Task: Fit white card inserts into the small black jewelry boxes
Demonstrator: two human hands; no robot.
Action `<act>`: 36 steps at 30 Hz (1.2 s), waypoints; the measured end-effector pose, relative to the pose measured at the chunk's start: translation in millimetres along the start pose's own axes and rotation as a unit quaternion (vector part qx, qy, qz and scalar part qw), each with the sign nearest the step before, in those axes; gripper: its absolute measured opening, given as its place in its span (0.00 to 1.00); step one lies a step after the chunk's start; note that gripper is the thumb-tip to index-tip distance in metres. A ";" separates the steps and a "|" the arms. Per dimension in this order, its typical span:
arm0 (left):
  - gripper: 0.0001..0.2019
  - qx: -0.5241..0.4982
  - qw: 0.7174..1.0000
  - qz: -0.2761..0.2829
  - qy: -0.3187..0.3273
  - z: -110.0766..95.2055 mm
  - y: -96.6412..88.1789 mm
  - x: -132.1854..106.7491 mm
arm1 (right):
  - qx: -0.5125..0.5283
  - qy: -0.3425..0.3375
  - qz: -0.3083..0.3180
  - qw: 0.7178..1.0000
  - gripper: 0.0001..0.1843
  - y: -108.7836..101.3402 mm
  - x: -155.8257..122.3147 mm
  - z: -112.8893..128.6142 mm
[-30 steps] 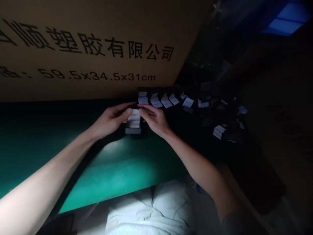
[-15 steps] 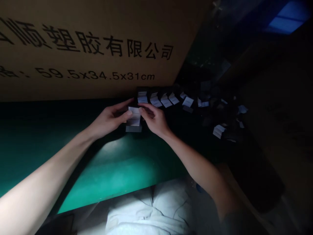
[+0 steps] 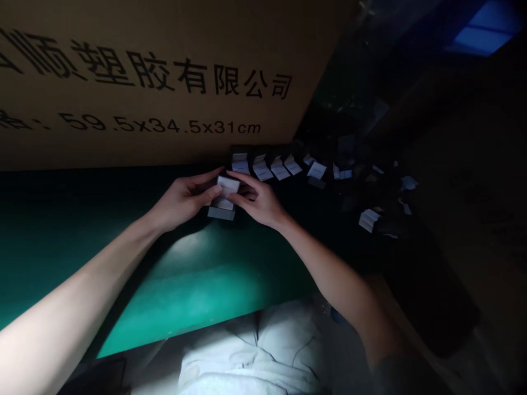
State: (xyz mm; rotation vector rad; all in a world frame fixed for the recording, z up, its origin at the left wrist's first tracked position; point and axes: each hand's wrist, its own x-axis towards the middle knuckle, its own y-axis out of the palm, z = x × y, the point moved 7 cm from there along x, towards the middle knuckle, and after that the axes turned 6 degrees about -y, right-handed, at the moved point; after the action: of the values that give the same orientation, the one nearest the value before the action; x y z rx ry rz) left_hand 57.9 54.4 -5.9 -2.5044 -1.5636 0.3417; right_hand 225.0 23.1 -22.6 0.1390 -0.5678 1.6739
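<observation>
A small dark box with a white folded lining point(image 3: 224, 203) is held between both hands above the green table. My left hand point(image 3: 187, 200) grips its left side, thumb pressed on the white part and forefinger stretched out beyond. From the right, my right hand point(image 3: 259, 200) closes on the same box, its thumb on the white surface. The undersides of the fingers are partly hidden. Just past my fingertips stands a row of similar open boxes point(image 3: 262, 167) with white linings.
A large printed cardboard carton point(image 3: 156, 104) stands behind the green table point(image 3: 197, 285). More small dark boxes with white pieces point(image 3: 369, 220) lie in a loose heap at the right, dimly lit. Another dark brown carton point(image 3: 473, 192) rises at the far right.
The box has tilted slightly, its lower end shifting left. My right hand has moved a little left, and its thumb now sits lower on the white part.
</observation>
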 end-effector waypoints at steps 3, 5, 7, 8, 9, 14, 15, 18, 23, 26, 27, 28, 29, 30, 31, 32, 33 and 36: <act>0.43 -0.005 1.000 0.005 -0.006 -1.5 1.3 -1.3 | 0.012 0.010 -0.002 1.000 0.27 -0.4 0.0 -4.1; 0.43 0.002 1.000 0.013 -0.012 -1.5 2.3 -2.1 | 0.019 0.019 0.002 1.000 0.27 0.7 -0.4 -6.3; 0.42 0.020 1.000 0.021 -0.010 -1.2 2.7 -2.6 | 0.025 0.025 0.004 0.999 0.27 1.6 -0.8 -7.2; 0.41 0.030 0.999 0.024 -0.005 -1.0 2.7 -2.5 | 0.027 0.027 0.005 0.999 0.27 1.9 -0.9 -7.3; 0.41 0.037 0.999 0.028 -0.001 -0.5 2.7 -2.3 | 0.029 0.029 0.005 0.999 0.27 2.2 -1.0 -7.2; 0.43 0.045 0.998 0.040 0.014 4.6 2.7 1.0 | 0.051 0.061 0.005 0.997 0.29 3.3 -2.0 -10.7; 0.43 0.046 0.998 0.040 0.017 5.3 2.9 1.7 | 0.056 0.068 0.005 0.996 0.29 3.6 -2.1 -11.5; 0.43 0.041 0.999 0.030 0.017 5.1 2.7 2.4 | 0.064 0.074 0.008 0.995 0.29 3.9 -2.0 -11.5; 0.40 0.011 0.999 0.034 0.006 0.3 3.6 0.7 | 0.053 0.056 0.005 0.997 0.28 1.5 -1.3 -7.0; 0.36 -0.010 0.998 0.066 0.005 -1.3 6.8 -0.5 | 0.046 0.036 0.002 0.998 0.30 -0.4 -0.8 -6.1; 0.35 -0.017 0.997 0.070 0.003 -1.0 7.0 -0.6 | 0.043 0.028 -0.002 0.999 0.30 -1.5 -0.4 -6.2; 0.37 -0.024 0.997 0.070 -0.001 -0.4 7.0 -0.6 | 0.040 0.022 -0.008 0.999 0.30 -2.7 -0.1 -6.4; 0.40 -0.030 0.997 0.069 -0.007 0.4 6.9 -0.5 | 0.036 0.018 -0.013 0.999 0.30 -3.7 0.3 -7.0; 0.43 -0.036 0.997 0.066 -0.011 0.9 6.6 -0.3 | 0.033 0.016 -0.015 0.999 0.30 -4.2 0.6 -7.8; 0.45 -0.040 0.997 0.060 -0.014 0.8 6.2 -0.2 | 0.032 0.018 -0.013 0.999 0.30 -4.1 1.0 -8.7; 0.46 -0.041 0.998 0.054 -0.014 0.2 5.7 -0.1 | 0.035 0.021 -0.010 0.999 0.29 -3.7 1.3 -9.7; 0.45 -0.038 0.998 0.048 -0.012 -0.9 5.2 -0.2 | 0.041 0.026 -0.009 0.999 0.29 -3.3 1.5 -10.7; 0.38 -0.023 0.999 0.031 -0.009 -4.5 3.8 -0.8 | 0.063 0.040 -0.016 0.997 0.28 -2.6 1.6 -13.7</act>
State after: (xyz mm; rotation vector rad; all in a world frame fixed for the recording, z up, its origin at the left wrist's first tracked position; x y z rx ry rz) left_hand 62.1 52.0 -2.5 -2.5958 -1.5203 0.3423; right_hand 230.2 30.7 -33.1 0.1695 -0.3983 1.6766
